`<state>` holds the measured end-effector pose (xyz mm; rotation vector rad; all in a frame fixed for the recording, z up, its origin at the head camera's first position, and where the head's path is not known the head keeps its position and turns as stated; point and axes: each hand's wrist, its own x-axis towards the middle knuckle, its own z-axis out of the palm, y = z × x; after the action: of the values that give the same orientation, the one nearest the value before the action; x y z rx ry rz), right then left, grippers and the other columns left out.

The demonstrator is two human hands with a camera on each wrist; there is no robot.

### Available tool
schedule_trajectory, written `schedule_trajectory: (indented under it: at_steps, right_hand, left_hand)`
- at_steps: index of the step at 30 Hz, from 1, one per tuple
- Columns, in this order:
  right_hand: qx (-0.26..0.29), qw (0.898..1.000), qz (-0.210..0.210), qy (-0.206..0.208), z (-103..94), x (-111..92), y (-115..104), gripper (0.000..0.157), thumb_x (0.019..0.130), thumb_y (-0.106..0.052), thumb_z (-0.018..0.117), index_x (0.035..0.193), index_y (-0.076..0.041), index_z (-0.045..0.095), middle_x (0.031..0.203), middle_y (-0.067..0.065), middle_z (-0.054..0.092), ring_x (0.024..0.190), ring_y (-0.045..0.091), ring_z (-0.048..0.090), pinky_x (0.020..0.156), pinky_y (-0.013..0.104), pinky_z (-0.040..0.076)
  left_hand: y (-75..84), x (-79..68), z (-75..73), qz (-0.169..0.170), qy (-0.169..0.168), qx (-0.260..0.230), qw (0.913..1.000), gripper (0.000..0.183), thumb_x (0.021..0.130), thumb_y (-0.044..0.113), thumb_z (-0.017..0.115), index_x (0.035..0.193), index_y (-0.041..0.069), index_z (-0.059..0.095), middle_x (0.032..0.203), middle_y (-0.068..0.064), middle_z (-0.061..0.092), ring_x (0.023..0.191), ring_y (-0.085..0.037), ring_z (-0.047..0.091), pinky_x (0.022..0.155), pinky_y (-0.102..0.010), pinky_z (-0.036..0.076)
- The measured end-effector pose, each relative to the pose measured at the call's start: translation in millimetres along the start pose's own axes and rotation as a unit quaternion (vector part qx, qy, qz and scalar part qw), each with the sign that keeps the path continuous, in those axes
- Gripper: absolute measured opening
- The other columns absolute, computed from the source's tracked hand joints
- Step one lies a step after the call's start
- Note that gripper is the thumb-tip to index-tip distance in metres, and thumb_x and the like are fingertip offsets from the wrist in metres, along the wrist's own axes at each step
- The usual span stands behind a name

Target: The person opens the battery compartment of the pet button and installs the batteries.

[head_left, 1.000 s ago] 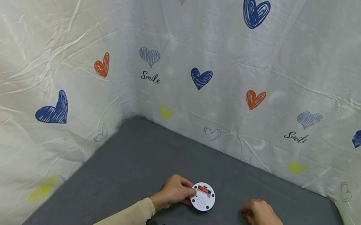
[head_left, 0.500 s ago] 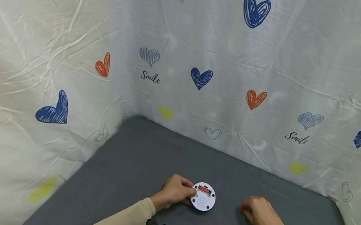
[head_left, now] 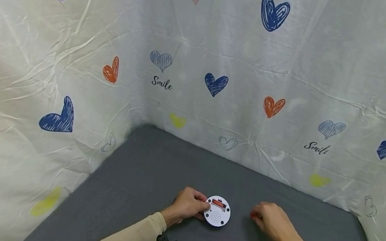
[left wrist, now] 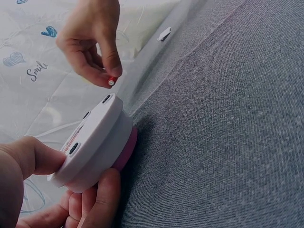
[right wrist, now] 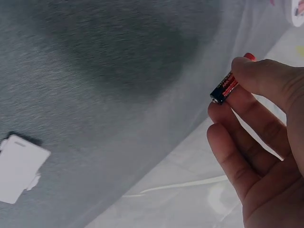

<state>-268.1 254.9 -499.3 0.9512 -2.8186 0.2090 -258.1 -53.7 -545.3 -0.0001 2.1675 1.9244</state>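
A round white device (head_left: 216,217), bottom face up, is gripped at its left edge by my left hand (head_left: 186,204), thumb on top and fingers beneath. The left wrist view shows its pink lower part (left wrist: 127,148), close to the grey cloth. One red battery (head_left: 218,204) lies in the device's open compartment. To the right of the device, apart from it, my right hand (head_left: 272,222) pinches a small black-and-red AAA battery (right wrist: 224,89) between thumb and fingers. In the head view, only the battery's red end shows.
Grey cloth (head_left: 172,159) covers the table. A small white plastic piece (right wrist: 23,167) lies on it, also visible in the left wrist view beyond the right hand. White curtains (head_left: 248,53) with printed hearts rise behind and to the left.
My right hand has moved left and slightly away from me, nearer to the device, still pinching the battery. The left hand and device stay where they were.
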Motion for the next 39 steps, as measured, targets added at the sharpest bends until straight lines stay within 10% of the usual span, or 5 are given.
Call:
schedule_trajectory:
  at_steps: [39]
  right_hand:
    - [0.014, 1.000, 0.009, -0.021, 3.8, 20.0, -37.3, 0.016, 0.087, -0.003, 0.087, 0.087, -0.018, 0.081, 0.083, -0.009, 0.073, 0.074, 0.007, 0.066, 0.063, 0.029, 0.056]
  left_hand:
    - [-3.4, -6.4, -8.0, 0.005, -0.014, -0.010, 0.9998, 0.023, 0.090, 0.002, 0.079, 0.111, -0.008, 0.076, 0.093, -0.013, 0.078, 0.076, -0.021, 0.079, 0.067, -0.038, 0.071]
